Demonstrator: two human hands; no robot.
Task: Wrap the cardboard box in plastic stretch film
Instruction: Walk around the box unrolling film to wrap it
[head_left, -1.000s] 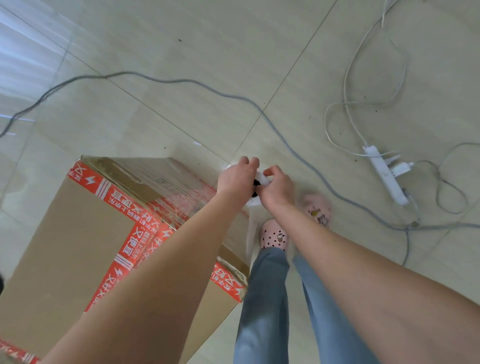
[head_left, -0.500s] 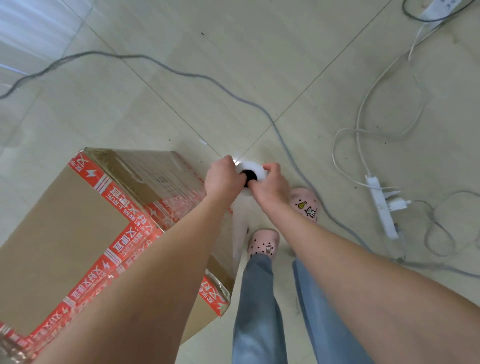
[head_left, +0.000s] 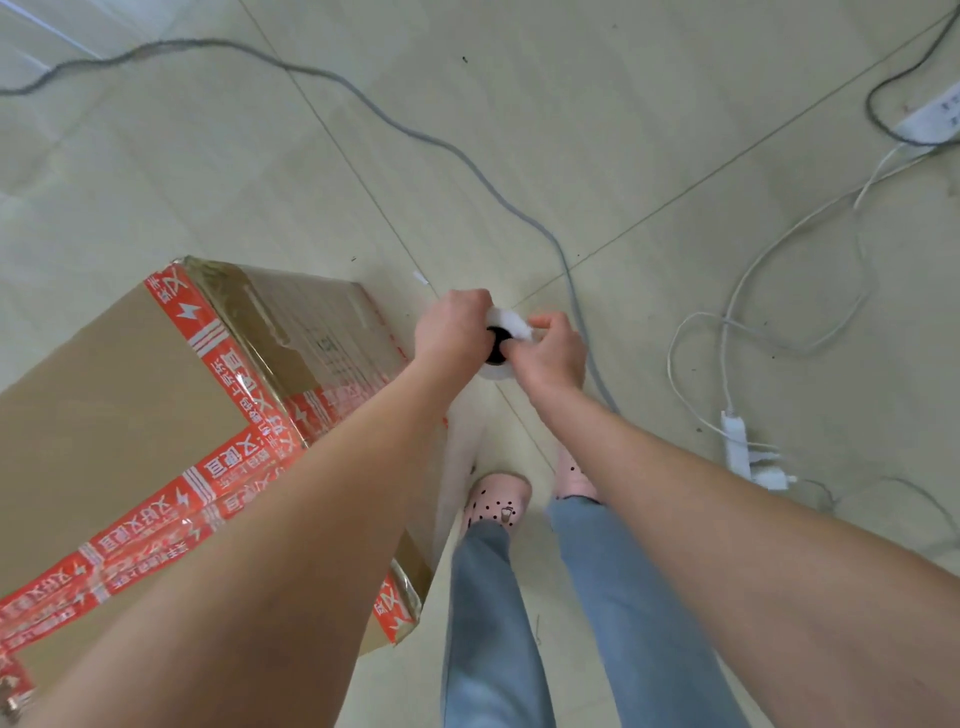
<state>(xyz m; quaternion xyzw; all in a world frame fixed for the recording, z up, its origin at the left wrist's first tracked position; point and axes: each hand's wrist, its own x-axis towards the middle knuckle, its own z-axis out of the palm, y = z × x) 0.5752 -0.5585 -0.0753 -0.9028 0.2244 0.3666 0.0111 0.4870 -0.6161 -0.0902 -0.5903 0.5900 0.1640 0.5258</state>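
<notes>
1. The roll of stretch film (head_left: 514, 323) is held end-up between both hands, above the tiled floor (head_left: 649, 130) and just beside the cardboard box (head_left: 104, 405).
2. The left hand (head_left: 454, 325) is curled round the roll's left side.
3. The right hand (head_left: 553, 353) is closed on the roll's right rim, beside its dark core.
4. The box, edged in red printed tape, is stood on the floor at the left; glossy film is seen over its far face.
5. A pale sheet of film (head_left: 460, 457) is stretched from the roll down towards the box's near corner.
6. A grey cable (head_left: 467, 161) and a white power strip (head_left: 736, 441) are laid on the floor to the right.
</notes>
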